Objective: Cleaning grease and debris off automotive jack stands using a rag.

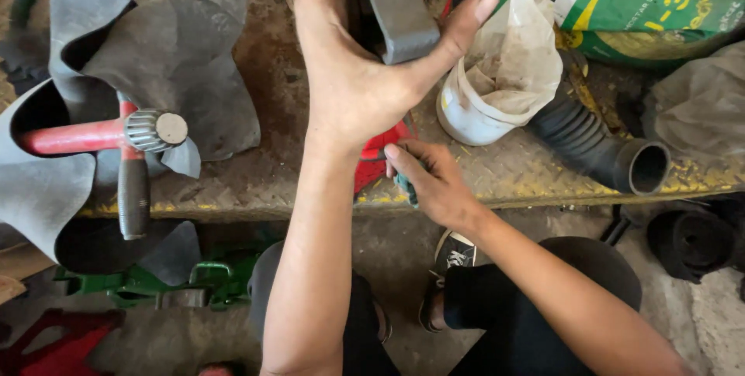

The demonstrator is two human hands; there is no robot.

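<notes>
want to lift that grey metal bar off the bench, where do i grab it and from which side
Probably at the near squared end of the flat grey metal bar: it juts free over the bench, while the far end runs out of view. Come from the left, as the left hand does, thumb round the right edge. The right hand holds a small green tool.

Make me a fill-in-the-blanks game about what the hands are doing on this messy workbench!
1. The left hand grips a flat bar whose colour is ____.
2. The right hand pinches a small tool with a ____ handle.
3. The ribbed hose lying right of the white bag is coloured ____.
4. The long handle lying on the rubber sheet is ____.

Missing words: grey; green; black; red
</notes>
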